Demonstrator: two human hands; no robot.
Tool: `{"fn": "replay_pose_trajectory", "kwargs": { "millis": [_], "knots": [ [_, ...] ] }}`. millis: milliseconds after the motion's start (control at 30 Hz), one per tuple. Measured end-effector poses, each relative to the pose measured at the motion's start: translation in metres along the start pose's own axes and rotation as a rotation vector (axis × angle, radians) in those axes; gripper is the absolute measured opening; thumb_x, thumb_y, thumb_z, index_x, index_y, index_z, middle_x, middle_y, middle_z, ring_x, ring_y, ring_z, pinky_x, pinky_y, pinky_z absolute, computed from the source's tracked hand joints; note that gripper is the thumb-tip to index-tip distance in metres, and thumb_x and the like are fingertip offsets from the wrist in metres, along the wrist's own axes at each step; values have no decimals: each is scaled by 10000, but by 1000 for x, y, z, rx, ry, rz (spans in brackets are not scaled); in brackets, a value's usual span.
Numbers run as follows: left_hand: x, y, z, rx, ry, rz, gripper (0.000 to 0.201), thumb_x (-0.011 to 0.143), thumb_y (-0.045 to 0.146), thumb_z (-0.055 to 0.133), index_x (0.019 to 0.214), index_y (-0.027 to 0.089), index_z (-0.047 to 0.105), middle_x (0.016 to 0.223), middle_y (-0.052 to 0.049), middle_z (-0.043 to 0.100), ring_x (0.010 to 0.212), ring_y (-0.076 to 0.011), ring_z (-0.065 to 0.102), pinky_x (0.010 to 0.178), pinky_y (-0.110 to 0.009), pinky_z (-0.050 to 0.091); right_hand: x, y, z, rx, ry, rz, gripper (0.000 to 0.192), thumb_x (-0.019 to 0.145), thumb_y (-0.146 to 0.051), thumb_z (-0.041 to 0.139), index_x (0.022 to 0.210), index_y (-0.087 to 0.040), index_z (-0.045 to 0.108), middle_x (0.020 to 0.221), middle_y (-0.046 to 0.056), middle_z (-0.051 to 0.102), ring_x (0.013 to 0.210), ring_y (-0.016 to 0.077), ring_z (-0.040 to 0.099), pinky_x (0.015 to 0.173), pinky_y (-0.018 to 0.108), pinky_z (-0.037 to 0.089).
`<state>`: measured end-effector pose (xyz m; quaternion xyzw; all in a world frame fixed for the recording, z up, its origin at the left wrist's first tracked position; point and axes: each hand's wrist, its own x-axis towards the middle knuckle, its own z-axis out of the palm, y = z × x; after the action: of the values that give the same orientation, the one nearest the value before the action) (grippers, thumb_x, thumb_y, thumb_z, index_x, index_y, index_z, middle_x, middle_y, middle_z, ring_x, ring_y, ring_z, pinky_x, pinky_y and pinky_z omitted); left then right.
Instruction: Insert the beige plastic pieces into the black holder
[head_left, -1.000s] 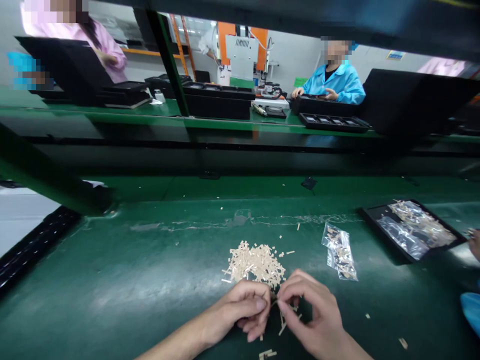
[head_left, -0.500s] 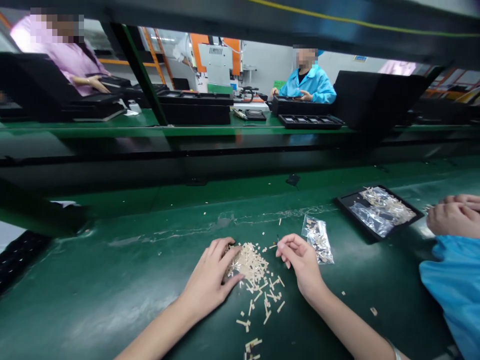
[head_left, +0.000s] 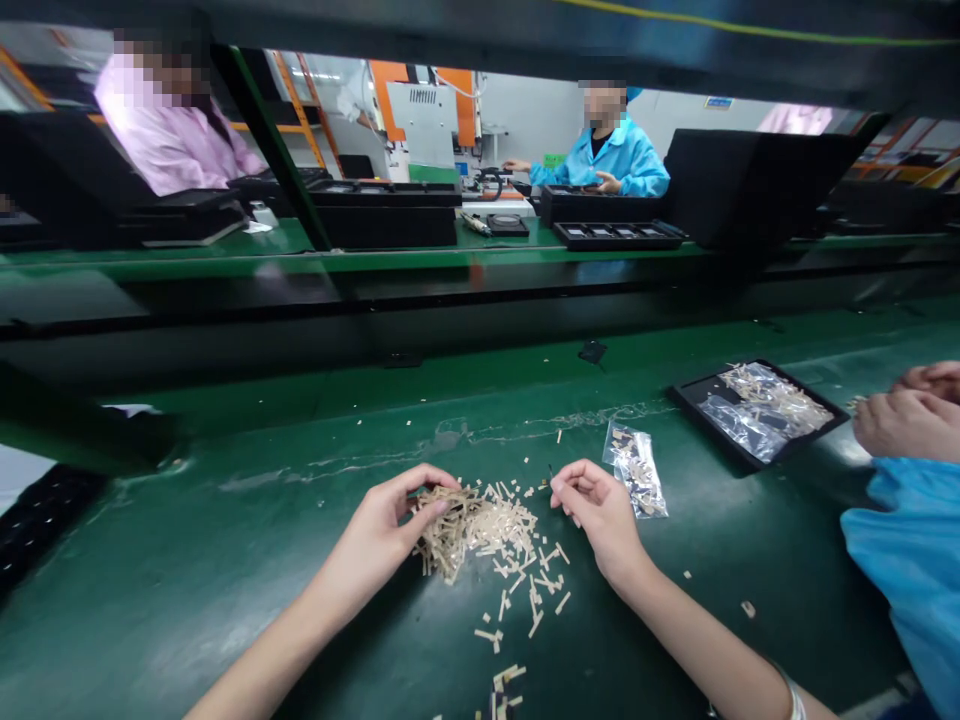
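1. In the head view, I see a pile of small pale strips [head_left: 484,525] lying on the green tabletop [head_left: 225,560], near the middle of the scene, with loose ones scattered toward the near edge.
2. My left hand [head_left: 382,525] rests at the left side of the pile, its fingers curled together over a bunch of strips, thumb on the far side. I judge it to be pinched on that bunch.
3. My right hand [head_left: 596,505] sits just right of the pile, fingers folded in toward the thumb. Something thin and dark seems to stick up from the fingertips, but I cannot tell what it is or whether the hand truly grips it.
4. A small clear bag [head_left: 636,472] of similar pieces lies just right of my right hand, and farther right a black tray [head_left: 694,402] holds more strips and plastic film.
5. At the right edge a co-worker's hands [head_left: 900,415] and blue sleeve [head_left: 907,560] are near that tray; I keep them apart from mine.
6. I judge the strips to be very light, thin and fairly stiff, easy to scatter or flick away. A single one is best pinched at its middle between fingertip and thumb; a bunch can be scooped from the pile's edge.
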<state>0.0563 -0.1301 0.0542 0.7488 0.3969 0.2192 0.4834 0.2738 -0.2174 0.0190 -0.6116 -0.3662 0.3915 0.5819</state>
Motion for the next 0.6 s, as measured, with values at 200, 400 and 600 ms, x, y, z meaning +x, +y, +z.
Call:
{"fn": "replay_pose_trajectory", "kwargs": {
  "millis": [200,400,600],
  "knots": [
    [-5,16,-16,-26,-72,-21,172,829,309,516,885,191,628,929,-41,658,853,-196,602,787,-318,456,1,1,-1,-7,-5,11,150,729,-306,642,693,-182,566,584,-9,570,503,105,480,427,211,309],
    [-7,14,-19,139,-163,184,233,898,283,425,896,231,653,1057,-27,633,1020,-200,545,925,-397,397,1,1,0,23,-15,8,129,723,-271,647,677,-178,570,587,-11,568,500,96,460,434,208,301],
    [-13,8,20,541,-47,435,256,862,330,494,1083,226,573,1296,-69,483,1219,-277,363,989,-503,299,5,7,-3,97,13,0,133,739,-262,640,688,-169,560,563,-8,568,484,85,425,426,195,289]
  ]
}}
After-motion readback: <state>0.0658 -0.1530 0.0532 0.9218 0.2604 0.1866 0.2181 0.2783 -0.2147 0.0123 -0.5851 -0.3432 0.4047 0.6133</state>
